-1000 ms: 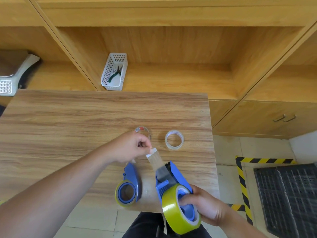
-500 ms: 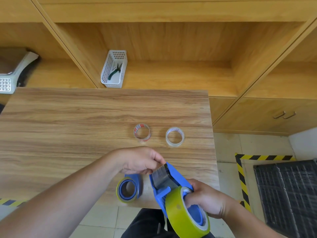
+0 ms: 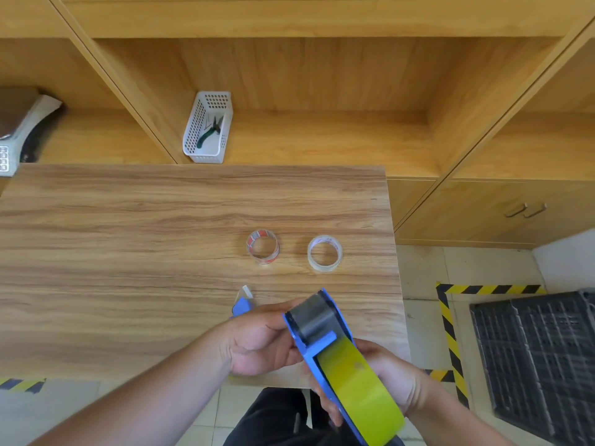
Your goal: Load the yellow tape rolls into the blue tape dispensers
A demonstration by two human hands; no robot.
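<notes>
Head view: both hands hold one blue tape dispenser (image 3: pixel 317 329) above the near edge of the wooden surface (image 3: pixel 128 252). The right hand (image 3: pixel 391 378) is closed around its rear, where the yellow tape roll (image 3: pixel 357 387) sits mounted on edge. The left hand (image 3: pixel 260 342) presses against its left side, nearer the grey front roller. The dispenser's long axis points away from the person. A second blue dispenser (image 3: pixel 240 308) peeks out beyond the left hand.
</notes>
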